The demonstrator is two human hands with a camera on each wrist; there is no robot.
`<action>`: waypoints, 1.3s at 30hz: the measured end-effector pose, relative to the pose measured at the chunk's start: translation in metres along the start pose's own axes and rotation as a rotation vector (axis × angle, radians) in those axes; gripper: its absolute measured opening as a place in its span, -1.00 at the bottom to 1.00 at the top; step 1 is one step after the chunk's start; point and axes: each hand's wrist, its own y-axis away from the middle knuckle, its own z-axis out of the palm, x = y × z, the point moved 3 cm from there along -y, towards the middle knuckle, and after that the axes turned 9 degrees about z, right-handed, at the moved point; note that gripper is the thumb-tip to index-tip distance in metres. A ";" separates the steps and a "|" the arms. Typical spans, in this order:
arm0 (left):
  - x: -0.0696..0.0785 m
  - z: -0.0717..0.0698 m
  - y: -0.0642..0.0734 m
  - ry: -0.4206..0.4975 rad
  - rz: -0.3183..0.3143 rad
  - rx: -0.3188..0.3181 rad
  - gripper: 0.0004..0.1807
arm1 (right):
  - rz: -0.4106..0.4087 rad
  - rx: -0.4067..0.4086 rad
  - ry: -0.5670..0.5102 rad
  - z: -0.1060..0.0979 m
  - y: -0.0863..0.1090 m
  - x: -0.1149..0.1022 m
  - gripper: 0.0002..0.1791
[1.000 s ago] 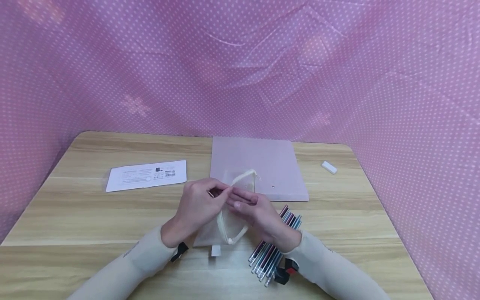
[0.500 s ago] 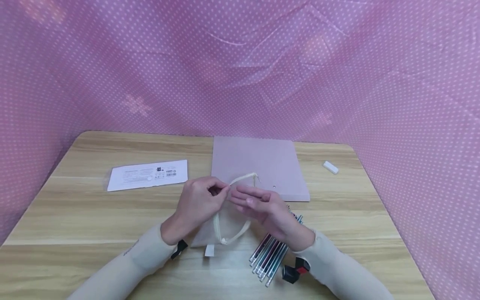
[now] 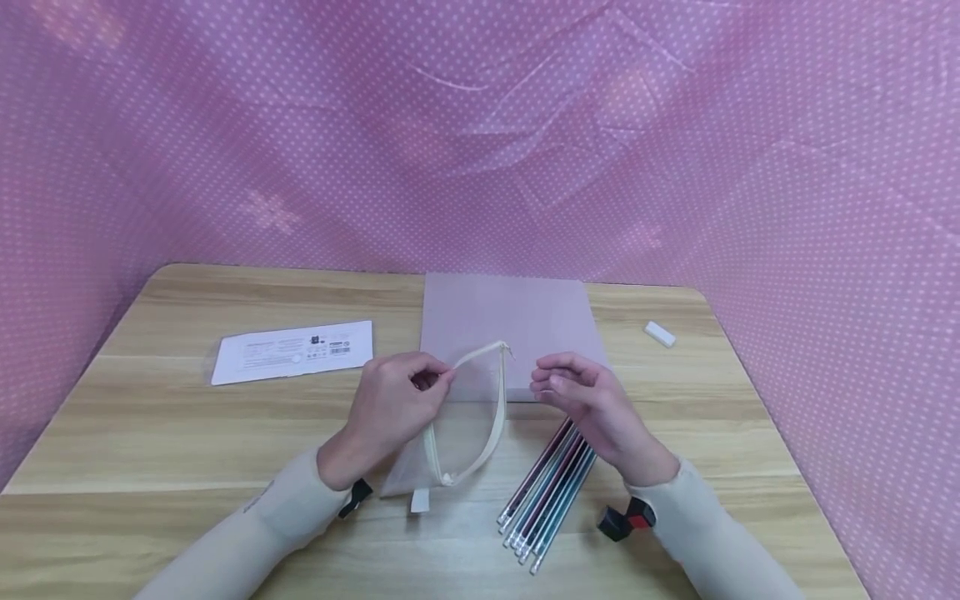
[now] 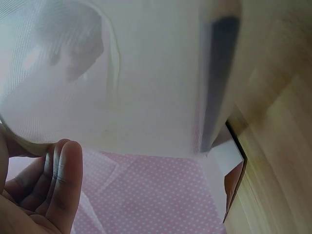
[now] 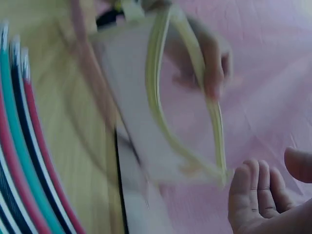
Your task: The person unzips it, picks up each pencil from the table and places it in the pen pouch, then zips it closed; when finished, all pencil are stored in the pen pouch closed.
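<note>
Between the two hands stands a clear pouch (image 3: pixel 467 429), its pale zip (image 3: pixel 495 425) parted so that the mouth gapes towards the right hand (image 3: pixel 592 408). Thumb and forefinger of the left hand (image 3: pixel 393 400) pinch the near-left edge of that mouth, the other fingers curled in. The right hand holds nothing: its fingers are loosely extended, close together, with the thumb set apart from them, just beside the pouch and not touching it. A white tag (image 3: pixel 420 501) sticks out below the left hand, at the pouch's bottom corner.

Below the right hand, a bundle of pencils (image 3: pixel 547 496) lies slanted on the bench (image 3: pixel 150 517), silver ends towards the person, far ends partly hidden by that hand. Beyond both hands is a flat pink box (image 3: pixel 510 312); left of the left hand, a printed white pack (image 3: pixel 292 352); beyond the right hand and to its right, a small white block (image 3: pixel 660 334).
</note>
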 end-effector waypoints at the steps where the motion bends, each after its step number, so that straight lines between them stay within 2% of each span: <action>1: 0.000 0.000 0.000 0.000 0.000 0.001 -0.95 | -0.011 0.026 0.029 -0.006 0.000 -0.001 -0.73; 3: 0.000 0.000 0.000 0.004 -0.001 0.002 -0.95 | -0.026 0.078 0.108 -0.017 -0.001 -0.002 -0.74; 6: 0.000 0.000 0.001 0.011 -0.001 0.000 -0.95 | 0.001 0.136 0.252 -0.029 -0.002 -0.001 -0.67; 9: 0.000 0.000 0.001 0.014 0.001 -0.002 -0.94 | 0.063 0.111 0.455 -0.035 -0.005 0.003 -0.64; 12: -0.001 0.001 0.002 0.014 0.001 -0.003 -0.96 | 0.092 -0.055 0.746 -0.034 -0.008 0.011 -0.67; 15: -0.001 0.001 0.002 0.016 -0.002 -0.005 -0.95 | 0.043 -0.279 1.010 -0.029 -0.007 0.020 -0.64; 17: -0.001 0.001 0.002 0.020 -0.002 -0.004 -0.96 | 0.015 -0.394 1.135 -0.027 -0.005 0.025 -0.58; 21: 0.000 0.000 0.002 0.026 0.000 -0.007 -0.96 | -0.069 -0.526 1.343 -0.025 0.001 0.029 -0.35; 24: 0.000 0.000 0.002 0.032 0.001 -0.009 -0.96 | -0.150 -0.580 1.439 -0.023 0.007 0.028 -0.17; 28: 0.001 0.002 0.002 0.038 -0.008 -0.015 -0.94 | -0.191 -0.561 1.512 -0.023 0.015 0.029 -0.04; 33: 0.001 0.003 0.001 0.041 -0.011 -0.015 -0.95 | -0.209 -0.493 1.598 -0.019 0.022 0.031 -0.02; 39: 0.000 0.002 0.002 0.022 -0.001 -0.002 -0.95 | -0.192 -0.433 1.657 -0.017 0.019 0.033 -0.12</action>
